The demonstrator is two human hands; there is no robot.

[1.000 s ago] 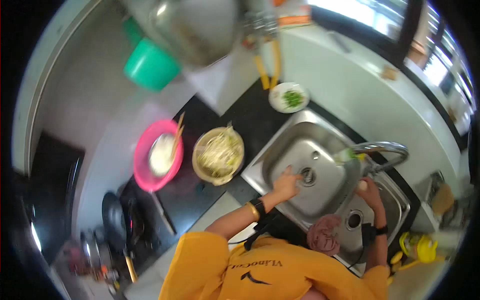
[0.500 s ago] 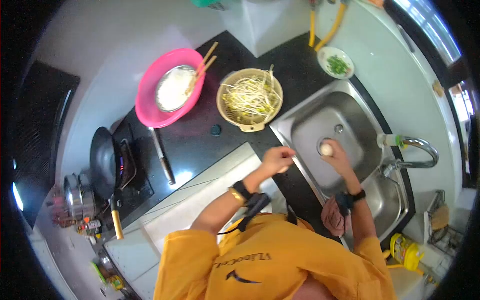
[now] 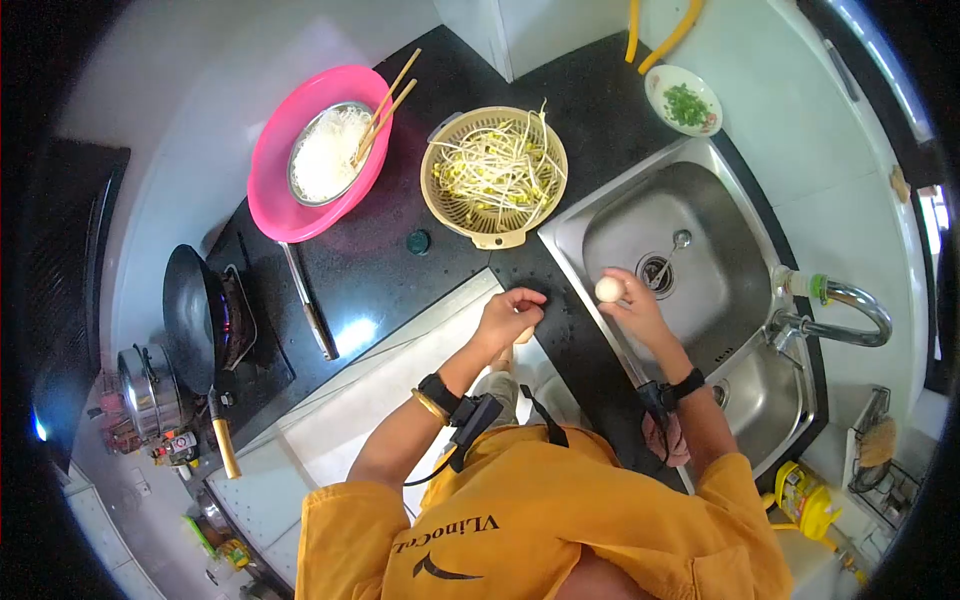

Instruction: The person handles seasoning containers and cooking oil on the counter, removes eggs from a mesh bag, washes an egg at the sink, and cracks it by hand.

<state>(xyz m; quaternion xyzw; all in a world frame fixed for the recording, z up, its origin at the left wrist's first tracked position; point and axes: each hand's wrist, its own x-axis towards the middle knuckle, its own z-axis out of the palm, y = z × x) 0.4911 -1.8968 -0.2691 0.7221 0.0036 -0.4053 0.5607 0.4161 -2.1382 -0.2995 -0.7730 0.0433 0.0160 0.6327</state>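
Note:
My right hand (image 3: 640, 318) is closed on a pale, round egg (image 3: 609, 290), its fingertips around one side, above the left rim of the steel sink (image 3: 570, 240). Over the edge of the black counter, my left hand (image 3: 508, 322) has its fingers curled round a second egg (image 3: 525, 335), mostly hidden by the hand. Behind my hands stands a beige colander (image 3: 497, 240) heaped with bean sprouts (image 3: 500, 175). A spoon-like metal utensil (image 3: 682, 240) lies across the drain in the larger basin.
White noodles (image 3: 332, 150) and wooden chopsticks (image 3: 390, 110) rest in a pink basin (image 3: 262, 180). A knife (image 3: 305, 300) lies nearby. Left stands a black wok (image 3: 188, 320) on the stove. Chopped greens fill a small bowl (image 3: 655, 85); a faucet (image 3: 850, 315) arches at right.
My right hand has moved left with its egg, from over the basin to the sink's rim. My left hand has shifted left, away from the sink. The view has shifted slightly.

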